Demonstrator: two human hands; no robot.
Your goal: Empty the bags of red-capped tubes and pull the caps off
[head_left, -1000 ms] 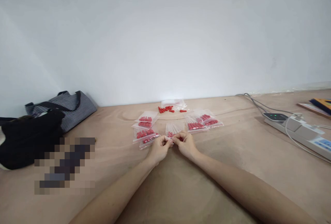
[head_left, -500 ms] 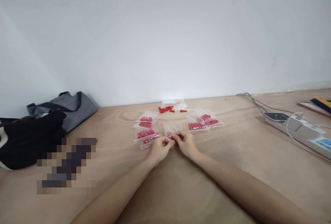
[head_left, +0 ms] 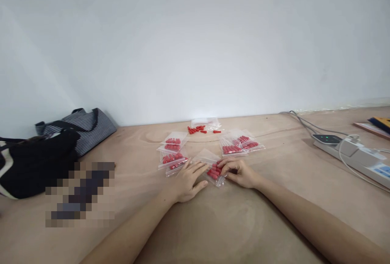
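A small clear zip bag (head_left: 211, 166) holding several red capsule-shaped pieces lies on the wooden table between my hands. My right hand (head_left: 239, 173) pinches its right side with bent fingers. My left hand (head_left: 189, 179) rests flat and open on the table, fingers stretched toward the bag's left edge. More filled bags lie in a stack to the left (head_left: 171, 152) and in a group to the right (head_left: 240, 143). Loose red pieces (head_left: 198, 129) and an empty bag (head_left: 206, 122) sit near the wall.
A striped bag (head_left: 81, 128) and a black bag (head_left: 33, 162) stand at the left. A blurred patch (head_left: 79, 194) covers something beside them. At the right lie a power strip (head_left: 350, 150) with cables and books (head_left: 376, 125). A white wall rises behind.
My hands have parted from the bag's top edge. The bag now lies turned at an angle, nearer me. My left hand has flattened open; my right hand grips the bag's right side.
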